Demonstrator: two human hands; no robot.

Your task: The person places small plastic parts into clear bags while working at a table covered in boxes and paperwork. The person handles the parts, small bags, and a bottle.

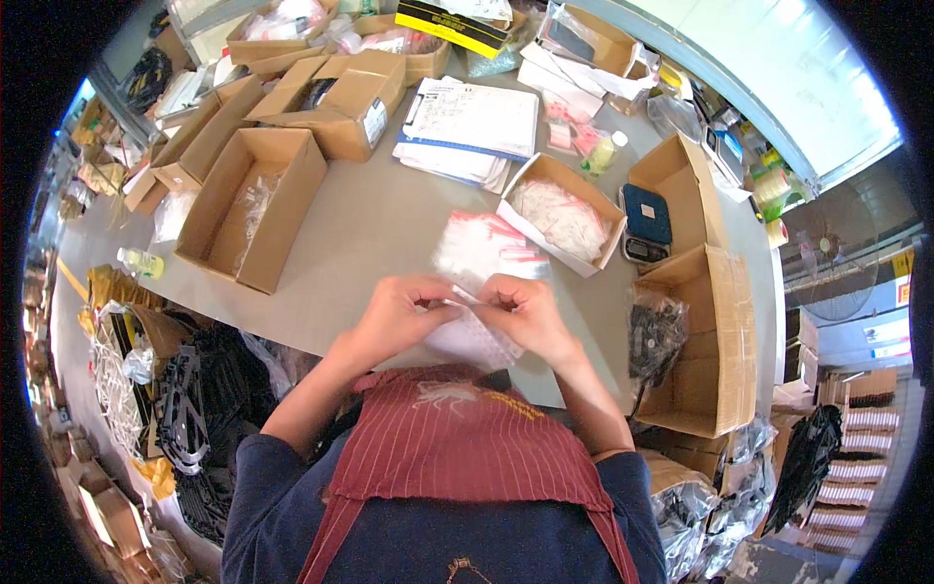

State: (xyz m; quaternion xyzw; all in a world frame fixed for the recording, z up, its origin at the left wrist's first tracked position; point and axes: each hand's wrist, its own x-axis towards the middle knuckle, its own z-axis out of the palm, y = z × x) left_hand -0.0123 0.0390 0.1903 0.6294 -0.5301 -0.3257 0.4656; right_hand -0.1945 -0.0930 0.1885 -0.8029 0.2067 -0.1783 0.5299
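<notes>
In front of my chest, my left hand (404, 310) and my right hand (525, 310) pinch the upper edge of a small whitish plastic bag (472, 341). Thumbs and fingertips meet close together at the bag's top, while its lower part hangs over the table's near edge. Whether anything is inside the bag I cannot tell. Just beyond my fingers lies a loose pile of small clear bags with red strips (475, 241). Right of that pile, an open white box (547, 247) is filled with similar red-edged bags.
An open cardboard box (302, 200) with clear plastic inside stands left on the grey table (365, 229). Clipboard papers (472, 117) lie at the back. On the right are a dark blue device (646, 214), a cardboard box (715, 341) and black bagged parts (657, 341).
</notes>
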